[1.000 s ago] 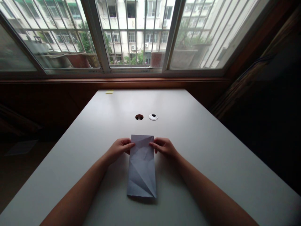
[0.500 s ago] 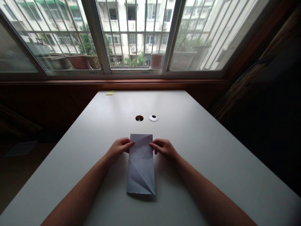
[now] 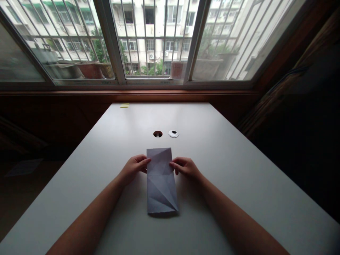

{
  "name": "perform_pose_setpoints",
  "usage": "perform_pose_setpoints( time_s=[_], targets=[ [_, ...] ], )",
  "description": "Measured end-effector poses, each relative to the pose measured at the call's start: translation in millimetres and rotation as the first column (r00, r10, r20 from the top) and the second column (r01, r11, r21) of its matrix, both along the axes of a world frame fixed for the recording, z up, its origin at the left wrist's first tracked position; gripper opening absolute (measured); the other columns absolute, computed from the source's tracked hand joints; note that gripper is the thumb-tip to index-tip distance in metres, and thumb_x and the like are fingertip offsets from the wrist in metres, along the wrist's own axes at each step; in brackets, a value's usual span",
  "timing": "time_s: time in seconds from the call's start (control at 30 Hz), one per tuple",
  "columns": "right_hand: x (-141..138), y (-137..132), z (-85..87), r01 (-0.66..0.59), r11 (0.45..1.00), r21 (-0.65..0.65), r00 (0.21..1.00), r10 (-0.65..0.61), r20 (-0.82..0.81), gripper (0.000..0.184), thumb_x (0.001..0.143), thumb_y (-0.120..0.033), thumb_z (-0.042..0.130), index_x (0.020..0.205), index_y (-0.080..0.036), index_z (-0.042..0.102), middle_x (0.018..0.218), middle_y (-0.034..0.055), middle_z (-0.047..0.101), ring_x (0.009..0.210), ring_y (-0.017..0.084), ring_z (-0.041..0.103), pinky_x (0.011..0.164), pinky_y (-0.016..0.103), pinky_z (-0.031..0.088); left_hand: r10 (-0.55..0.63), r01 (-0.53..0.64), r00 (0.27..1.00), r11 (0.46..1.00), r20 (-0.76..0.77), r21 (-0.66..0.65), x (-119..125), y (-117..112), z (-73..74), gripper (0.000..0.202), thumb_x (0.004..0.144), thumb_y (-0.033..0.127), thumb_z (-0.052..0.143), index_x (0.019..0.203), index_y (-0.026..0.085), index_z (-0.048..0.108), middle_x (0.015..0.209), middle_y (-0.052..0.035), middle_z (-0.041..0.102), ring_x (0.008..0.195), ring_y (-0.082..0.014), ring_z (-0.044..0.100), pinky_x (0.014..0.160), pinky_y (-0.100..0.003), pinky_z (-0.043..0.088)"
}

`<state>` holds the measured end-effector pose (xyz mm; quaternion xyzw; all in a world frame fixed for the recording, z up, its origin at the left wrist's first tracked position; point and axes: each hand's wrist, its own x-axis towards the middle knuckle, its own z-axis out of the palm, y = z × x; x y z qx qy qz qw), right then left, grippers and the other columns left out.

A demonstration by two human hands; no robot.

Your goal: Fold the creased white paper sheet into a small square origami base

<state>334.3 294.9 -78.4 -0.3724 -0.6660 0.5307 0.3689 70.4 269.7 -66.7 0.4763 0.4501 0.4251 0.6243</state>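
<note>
A folded sheet of paper, pale grey with diagonal creases and a ragged near edge, is held just above the white table. My left hand pinches its left edge near the far end, thumb on top and fingers underneath. On the opposite edge, my right hand grips the paper between thumb and fingers. The fingertips under the sheet are partly hidden. The near end of the paper casts a shadow on the tabletop.
Beyond the paper, the white table has a round cable hole with a white grommet cover beside it. A yellow sticky note lies at the far left edge. Barred windows stand behind the table.
The paper has turned slightly, its near end swinging right and a little away from me. Both hands keep their hold in nearly the same place.
</note>
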Motion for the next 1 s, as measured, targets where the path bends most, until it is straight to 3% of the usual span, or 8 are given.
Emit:
perform_pose_setpoints(
  time_s=[0.3,1.0],
  targets=[
    [0.9,0.2,1.2,0.047,0.998,-0.052,0.998,-0.049,-0.034,0.031,0.081,-0.047,0.07,0.078,-0.016,0.07,0.063,0.0005,0.064,0.05,0.01,0.056,0.05,0.022,0.042,-0.066,0.064,0.997,0.997,-0.042,-0.031,-1.9,-2.0,-1.4,0.036,0.079,0.048,0.072,0.081,0.013,0.068,0.069,-0.0039,0.067,0.06,-0.0149,0.064,0.059,-0.027,0.052],
    [-1.1,-2.7,7.3,0.075,0.996,-0.051,0.996,-0.078,-0.047,0.033,0.08,-0.05,0.07,0.078,-0.017,0.07,0.059,-0.0007,0.062,0.051,0.011,0.055,0.052,0.024,0.043,-0.089,0.089,0.996,0.996,-0.011,-0.03,-2.2,-3.1,2.4,0.033,0.079,0.044,0.073,0.086,0.012,0.067,0.075,-0.0055,0.07,0.066,-0.0161,0.066,0.065,-0.028,0.053]
  ],
)
